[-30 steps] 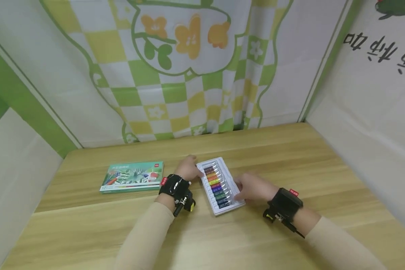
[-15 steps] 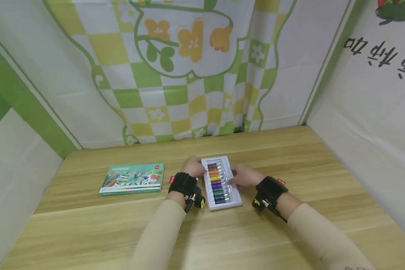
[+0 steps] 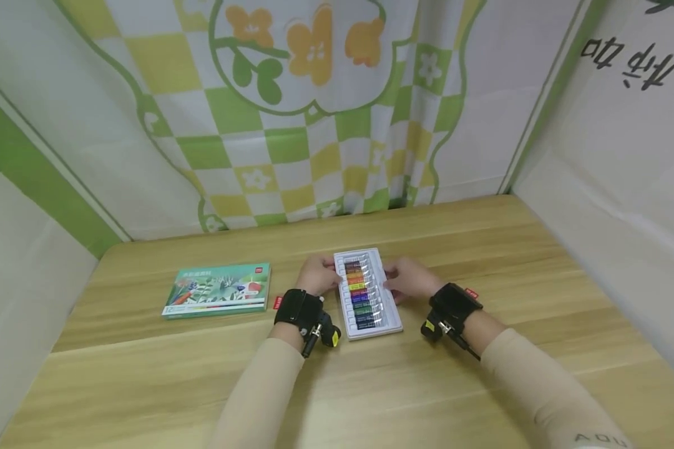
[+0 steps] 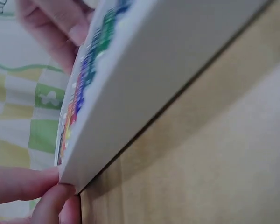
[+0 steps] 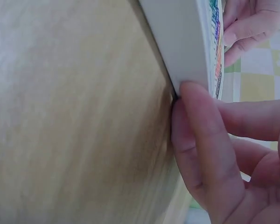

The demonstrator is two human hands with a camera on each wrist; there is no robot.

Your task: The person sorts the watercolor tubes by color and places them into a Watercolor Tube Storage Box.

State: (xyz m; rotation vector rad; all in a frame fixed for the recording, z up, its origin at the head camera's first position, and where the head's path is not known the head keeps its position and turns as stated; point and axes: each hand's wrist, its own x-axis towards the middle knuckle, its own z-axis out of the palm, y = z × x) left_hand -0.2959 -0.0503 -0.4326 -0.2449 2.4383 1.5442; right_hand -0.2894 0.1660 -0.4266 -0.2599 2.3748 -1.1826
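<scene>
A white tray (image 3: 392,317) of colourful paint tubes (image 3: 362,294) lies on the table, its long side running away from me. My left hand (image 3: 317,274) holds its left edge near the far end, thumb towards the rim. On the opposite edge, my right hand (image 3: 412,279) grips the tray with thumb and fingers. The left wrist view shows the tray's pale side wall (image 4: 144,88), with left fingertips (image 4: 49,179) at its corner. Seen from the right wrist, fingers (image 5: 203,121) touch the tray's side close to the tabletop.
A flat green box (image 3: 218,290) with a plant picture lies left of the left hand on the wooden table (image 3: 359,393). Behind the table hangs a checked green and yellow curtain (image 3: 292,143). White walls stand at both sides.
The tray has turned straighter and shifted slightly away from me. Both hands now sit opposite each other near its far half; the right hand has moved left and away along the edge.
</scene>
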